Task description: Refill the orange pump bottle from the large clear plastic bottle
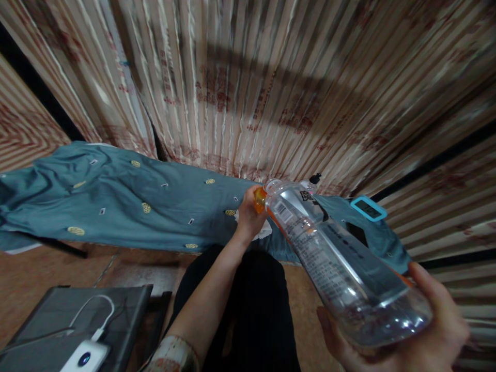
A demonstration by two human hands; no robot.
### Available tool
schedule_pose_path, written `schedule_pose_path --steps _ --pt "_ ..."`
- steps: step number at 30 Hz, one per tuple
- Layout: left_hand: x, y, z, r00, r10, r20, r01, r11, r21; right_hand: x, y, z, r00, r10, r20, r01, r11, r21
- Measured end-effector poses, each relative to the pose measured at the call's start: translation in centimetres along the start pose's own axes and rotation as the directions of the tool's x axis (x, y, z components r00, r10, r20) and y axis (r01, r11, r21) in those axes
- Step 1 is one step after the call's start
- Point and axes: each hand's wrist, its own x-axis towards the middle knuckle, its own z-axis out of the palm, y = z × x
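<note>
A large clear plastic bottle [337,258] with a printed silver, grey and orange label lies tilted across the view, its neck toward the middle and its base at lower right. My right hand [422,320] is wrapped around the base, fingers on both sides. At the neck end, my left hand [251,214] is closed on an orange translucent cap [260,200] right beside the bottle's mouth. Whether cap and mouth still touch, I cannot tell. Beneath my left hand, a crumpled white tissue [264,231] lies on the cloth.
A teal patterned cloth [127,206] covers the long surface ahead. On its right are a blue-framed digital clock [368,208], a dark flat object [357,234] and a small black-topped bottle [313,181]. A white device [87,356] with a cable sits on a grey seat [42,315]. Pleated curtains [240,93] hang behind.
</note>
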Motion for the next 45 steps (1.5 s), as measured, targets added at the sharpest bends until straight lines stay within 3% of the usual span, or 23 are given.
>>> schedule_pose_path --steps 6,13,17,20,25,30,38,45 --pt "0.0 -0.2 0.0 1.0 -0.002 0.01 0.002 1.0 -0.003 0.0 -2.5 0.3 0.977 0.211 -0.041 -0.212 0.977 -0.018" --pt "-0.1 -0.4 0.0 1.0 0.014 0.012 -0.014 1.0 0.003 -0.1 -2.1 -0.1 0.982 0.188 0.002 -0.188 0.982 0.025" --pt "-0.1 -0.5 0.0 1.0 0.018 0.015 -0.018 1.0 0.002 0.0 -2.8 0.4 0.956 0.286 -0.063 -0.284 0.958 0.033" --pt "-0.2 -0.5 0.1 1.0 0.011 0.012 -0.011 1.0 0.004 0.1 -2.2 0.6 0.975 0.198 -0.099 -0.195 0.98 0.041" --pt "-0.3 -0.7 0.1 1.0 0.018 0.022 -0.019 1.0 0.013 -0.3 1.5 -0.2 1.0 0.023 0.002 -0.023 0.997 0.07" --pt "-0.4 -1.1 0.2 0.998 0.06 0.022 -0.06 0.998 0.004 -0.6 2.6 -0.4 0.997 0.07 0.013 -0.071 0.992 0.105" --pt "-0.5 -1.7 0.2 0.995 0.102 0.019 -0.102 0.995 0.0 0.0 1.7 -0.3 1.0 -0.026 0.003 0.025 0.989 0.142" --pt "-0.5 -1.7 0.2 0.992 0.123 0.008 -0.123 0.992 0.027 -0.5 1.7 -0.4 0.998 0.059 0.026 -0.063 0.985 0.159"
